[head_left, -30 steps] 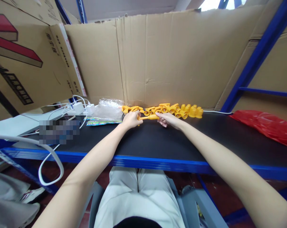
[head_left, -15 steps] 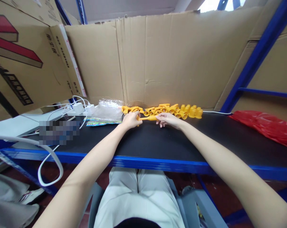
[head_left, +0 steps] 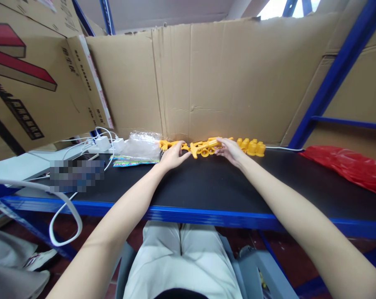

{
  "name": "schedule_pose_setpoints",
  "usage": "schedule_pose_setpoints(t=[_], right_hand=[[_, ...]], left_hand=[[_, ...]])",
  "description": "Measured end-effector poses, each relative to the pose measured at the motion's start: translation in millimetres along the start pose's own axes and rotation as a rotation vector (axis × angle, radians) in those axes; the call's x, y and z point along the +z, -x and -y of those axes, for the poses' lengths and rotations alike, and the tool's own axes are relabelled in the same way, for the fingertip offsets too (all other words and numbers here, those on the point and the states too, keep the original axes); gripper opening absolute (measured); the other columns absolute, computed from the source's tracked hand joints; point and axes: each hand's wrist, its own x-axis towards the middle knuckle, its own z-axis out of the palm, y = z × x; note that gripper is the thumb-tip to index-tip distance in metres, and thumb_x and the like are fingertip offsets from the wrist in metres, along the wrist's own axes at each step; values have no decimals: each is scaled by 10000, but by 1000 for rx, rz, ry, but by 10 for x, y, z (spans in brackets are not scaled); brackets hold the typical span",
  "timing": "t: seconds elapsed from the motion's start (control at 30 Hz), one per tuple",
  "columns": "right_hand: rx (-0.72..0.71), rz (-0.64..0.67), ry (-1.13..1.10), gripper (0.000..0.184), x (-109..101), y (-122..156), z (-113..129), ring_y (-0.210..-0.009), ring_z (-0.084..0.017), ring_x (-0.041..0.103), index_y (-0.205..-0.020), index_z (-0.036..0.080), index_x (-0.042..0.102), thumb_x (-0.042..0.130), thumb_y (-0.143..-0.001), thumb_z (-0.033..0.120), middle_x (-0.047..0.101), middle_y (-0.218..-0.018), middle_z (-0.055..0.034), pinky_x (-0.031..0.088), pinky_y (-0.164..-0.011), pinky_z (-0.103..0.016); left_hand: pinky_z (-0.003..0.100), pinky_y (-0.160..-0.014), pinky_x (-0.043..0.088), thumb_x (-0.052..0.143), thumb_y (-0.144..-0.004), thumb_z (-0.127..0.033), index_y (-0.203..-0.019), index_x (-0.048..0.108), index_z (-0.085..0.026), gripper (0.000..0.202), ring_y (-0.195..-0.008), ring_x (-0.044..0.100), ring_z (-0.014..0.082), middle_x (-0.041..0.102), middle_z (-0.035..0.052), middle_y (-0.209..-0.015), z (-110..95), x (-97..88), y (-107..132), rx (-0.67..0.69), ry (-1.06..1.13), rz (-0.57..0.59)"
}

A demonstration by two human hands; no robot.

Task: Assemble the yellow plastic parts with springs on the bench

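A row of yellow plastic parts (head_left: 252, 146) lies along the back of the black shelf top (head_left: 206, 182), against the cardboard wall. My right hand (head_left: 230, 151) is closed on the right end of a long yellow plastic part (head_left: 203, 148) and holds it among the row. My left hand (head_left: 173, 155) rests on the shelf just left of that part. Its fingers are stretched out and its thumb tip is close to the part's left end. More yellow parts (head_left: 167, 144) lie behind my left fingers.
A clear plastic bag (head_left: 141, 145) on colourful packets lies left of my hands. White chargers (head_left: 102, 143) and cables (head_left: 63, 216) lie further left. A red plastic bag (head_left: 350, 168) lies at the right. A cardboard wall (head_left: 222, 79) closes the back. A blue edge (head_left: 206, 216) fronts the shelf.
Both hands held the long yellow part near the middle of the shelf. Now my right hand has carried it back into the row, and my left hand has let go and opened.
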Motion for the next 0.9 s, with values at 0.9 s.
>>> schedule_pose_setpoints(t=[0.9], right_hand=[[-754,-64,1993,331,120,-463,-169,-939,-242,488,-1137,121,554,301,-924,120,608,-1067,-153,243,-772,-353]], left_hand=[[291,-679,466,528,-798,-220,-818,677,-153,164,-696,610,170,694,56,-771,119,39,-24,68,1,163]])
